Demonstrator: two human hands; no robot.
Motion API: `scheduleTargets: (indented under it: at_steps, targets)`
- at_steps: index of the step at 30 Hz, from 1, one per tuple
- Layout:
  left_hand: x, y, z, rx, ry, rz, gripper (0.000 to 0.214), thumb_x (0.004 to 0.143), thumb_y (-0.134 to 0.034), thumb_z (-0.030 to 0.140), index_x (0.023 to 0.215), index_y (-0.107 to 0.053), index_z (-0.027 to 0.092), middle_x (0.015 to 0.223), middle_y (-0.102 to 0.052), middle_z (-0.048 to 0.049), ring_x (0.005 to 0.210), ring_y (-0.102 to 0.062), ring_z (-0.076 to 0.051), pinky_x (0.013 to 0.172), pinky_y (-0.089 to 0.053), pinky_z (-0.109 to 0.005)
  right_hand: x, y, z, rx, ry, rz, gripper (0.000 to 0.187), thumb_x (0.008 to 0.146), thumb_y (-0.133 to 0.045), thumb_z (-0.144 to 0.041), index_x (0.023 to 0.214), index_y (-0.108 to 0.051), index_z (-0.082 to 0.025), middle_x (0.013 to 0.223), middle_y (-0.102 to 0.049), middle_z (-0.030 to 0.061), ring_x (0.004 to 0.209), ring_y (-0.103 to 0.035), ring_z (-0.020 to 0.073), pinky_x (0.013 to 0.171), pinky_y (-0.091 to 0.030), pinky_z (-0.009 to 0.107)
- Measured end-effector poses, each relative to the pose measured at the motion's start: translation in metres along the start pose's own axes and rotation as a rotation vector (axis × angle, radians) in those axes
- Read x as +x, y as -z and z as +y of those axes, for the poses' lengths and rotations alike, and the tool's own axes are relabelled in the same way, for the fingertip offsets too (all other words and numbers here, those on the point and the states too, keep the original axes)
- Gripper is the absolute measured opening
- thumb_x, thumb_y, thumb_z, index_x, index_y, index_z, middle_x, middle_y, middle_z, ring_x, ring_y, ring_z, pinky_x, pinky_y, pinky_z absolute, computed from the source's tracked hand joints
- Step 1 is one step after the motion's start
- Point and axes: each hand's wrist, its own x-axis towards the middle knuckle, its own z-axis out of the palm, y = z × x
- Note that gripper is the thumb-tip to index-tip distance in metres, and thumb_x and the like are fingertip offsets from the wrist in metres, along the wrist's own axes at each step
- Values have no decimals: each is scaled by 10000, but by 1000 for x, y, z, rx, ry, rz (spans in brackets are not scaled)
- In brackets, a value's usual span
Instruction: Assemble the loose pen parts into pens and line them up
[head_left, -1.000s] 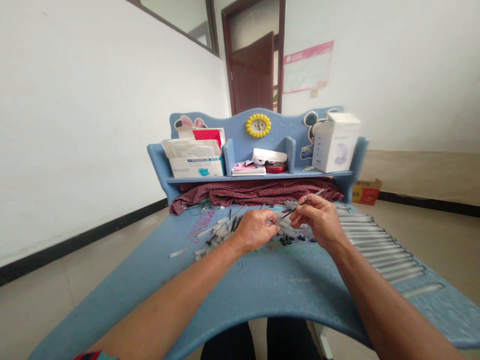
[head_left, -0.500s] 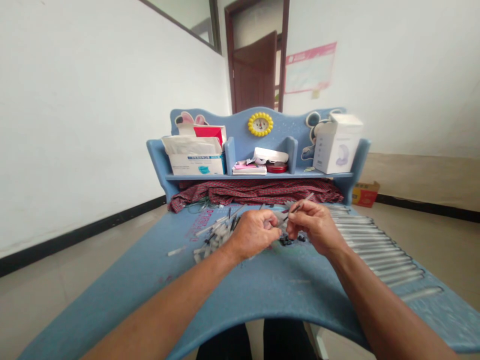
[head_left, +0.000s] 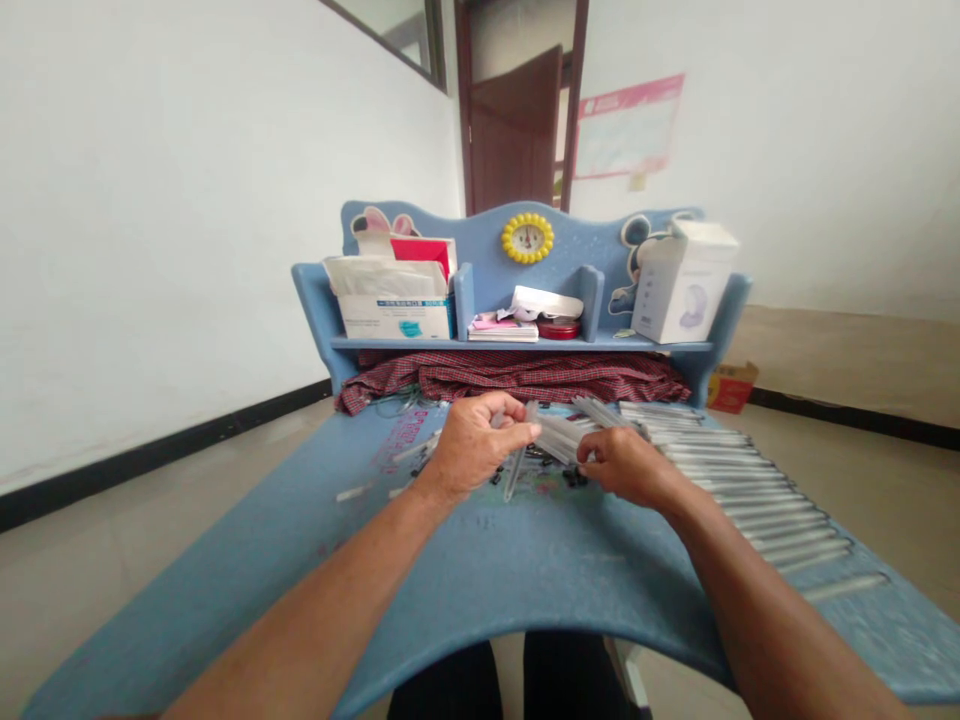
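My left hand pinches a clear pen barrel between thumb and fingers, its lower end pointing down toward the desk. Over on the right, my right hand is curled low at a small heap of black plugs. Its fingertips press together there, and whatever is between them is hidden. Between the two hands lies a pile of loose clear barrels. Beside my right forearm, a long row of clear pens with dark ends lies side by side.
The blue desk has a raised shelf holding a mask box, a yellow flower clock and a white carton. A red checked cloth is bunched under the shelf. One loose piece lies at the left.
My hands have moved apart. The dark thin piece in my right hand is out of sight, and that hand has dropped to the black plugs. A clear barrel now shows in my left hand.
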Motion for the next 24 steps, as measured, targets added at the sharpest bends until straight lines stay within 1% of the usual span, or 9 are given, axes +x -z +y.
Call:
scheduleTargets:
  at_steps: [2, 5, 10, 12, 14, 16, 18, 21, 24]
  targets:
    - [-1, 1, -2, -7, 2, 0, 193, 622, -668, 302, 651, -606, 122, 487, -401, 72, 461, -324, -56, 448, -245, -197, 0, -3, 0, -141, -1, -37, 155, 692, -576, -185, 778, -703, -206, 713, -676, 60, 676, -610, 180, 596, -391, 262]
    - [-2, 2, -4, -10, 5, -4, 198, 618, -670, 306, 656, -605, 123, 483, -398, 73, 459, -322, -57, 449, -251, -196, 0, -8, -2, -228, -26, -103, 186, 696, -572, -190, 816, -713, -212, 766, -690, 80, 740, -629, 219, 607, -390, 279]
    - [-4, 2, -2, 21, 1, -20, 195, 617, -659, 307, 657, -597, 126, 457, -357, 86, 444, -298, -56, 446, -236, -198, 0, -9, -2, -167, -25, -72, 140, 659, -569, -127, 698, -690, -185, 706, -680, 81, 705, -631, 216, 577, -387, 273]
    - [-5, 1, -1, 37, 0, -31, 191, 617, -654, 302, 656, -593, 125, 461, -350, 88, 445, -286, -54, 445, -225, -197, -1, -6, -3, 24, -6, -42, 96, 678, -565, -149, 680, -657, -176, 634, -659, 52, 625, -614, 179, 542, -394, 254]
    - [-7, 1, 0, 47, -1, -43, 190, 621, -649, 301, 659, -587, 125, 467, -345, 89, 446, -280, -53, 443, -216, -195, -2, -2, -7, 383, 16, -31, 56, 707, -573, -199, 682, -614, -169, 580, -643, 23, 539, -589, 142, 502, -408, 236]
    - [-8, 0, -1, 56, -10, -54, 185, 625, -644, 298, 657, -580, 128, 474, -337, 90, 450, -281, -53, 443, -215, -193, -4, 1, -13, 792, 39, -6, 97, 692, -633, -245, 688, -579, -165, 563, -650, 10, 486, -580, 124, 471, -425, 224]
    - [-8, -1, -1, 72, -28, -65, 174, 629, -641, 289, 658, -580, 128, 481, -335, 89, 457, -284, -54, 445, -219, -191, -6, 2, -18, 1050, 73, 48, 177, 645, -706, -262, 698, -570, -163, 569, -667, 12, 478, -596, 126, 463, -449, 224]
    - [-8, -2, -2, 103, -52, -81, 162, 638, -635, 281, 664, -592, 127, 488, -335, 87, 460, -285, -54, 446, -218, -192, -8, 2, -23, 1239, 138, 115, 225, 612, -759, -252, 716, -582, -159, 574, -679, 18, 488, -622, 142, 468, -483, 240]
    - [-9, -3, -1, 125, -61, -96, 152, 647, -630, 276, 656, -587, 131, 484, -330, 88, 454, -283, -53, 440, -208, -192, -9, 0, -23, 1315, 164, 146, 229, 608, -776, -233, 725, -594, -159, 599, -691, 25, 500, -637, 151, 471, -499, 247]
